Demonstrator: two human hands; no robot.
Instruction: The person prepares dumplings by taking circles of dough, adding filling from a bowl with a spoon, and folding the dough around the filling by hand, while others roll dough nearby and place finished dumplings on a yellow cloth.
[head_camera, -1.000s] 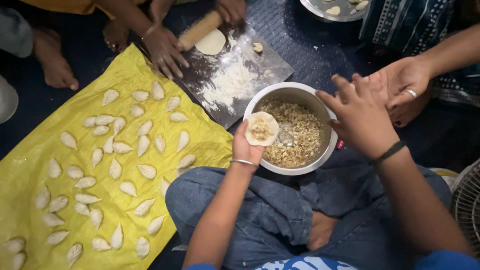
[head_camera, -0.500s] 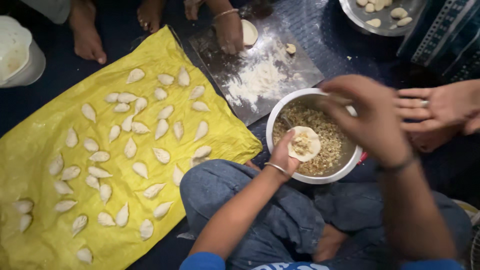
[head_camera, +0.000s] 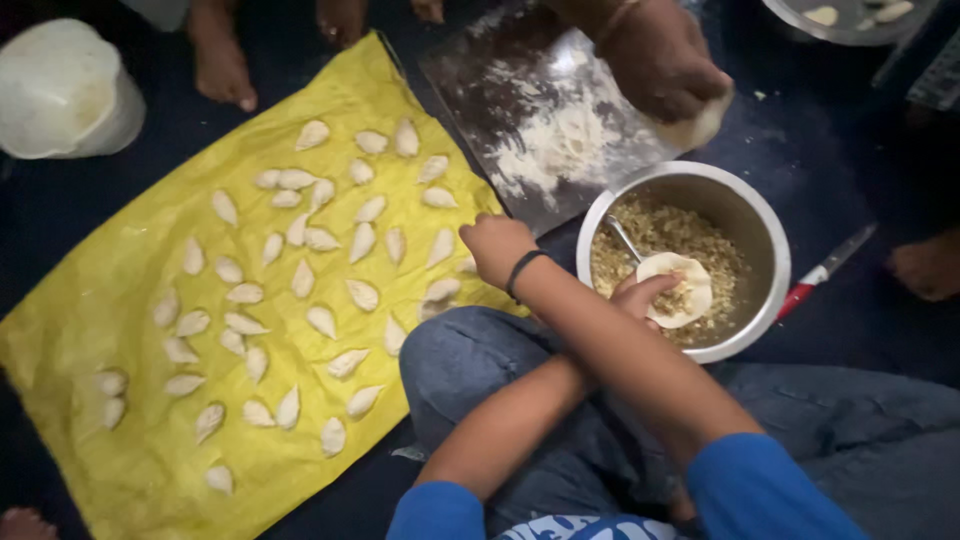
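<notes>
My left hand holds a round dough wrapper with filling on it, just above a steel bowl of crumbly filling. My right arm crosses over the left one. My right hand, a black band on its wrist, rests with curled fingers at the edge of the yellow sheet, beside folded dumplings. Whether it holds anything is hidden. Several rows of dumplings cover the sheet. A spoon stands in the filling.
Another person's hand presses dough at the edge of a floured metal tray. A red-handled knife lies right of the bowl. A white container stands top left, a second bowl top right. Bare feet line the far side.
My right hand left the bowl and crossed over to the yellow sheet. My left hand kept the filled wrapper over the bowl. The view shifted, and the other person's hand moved to the tray's right edge.
</notes>
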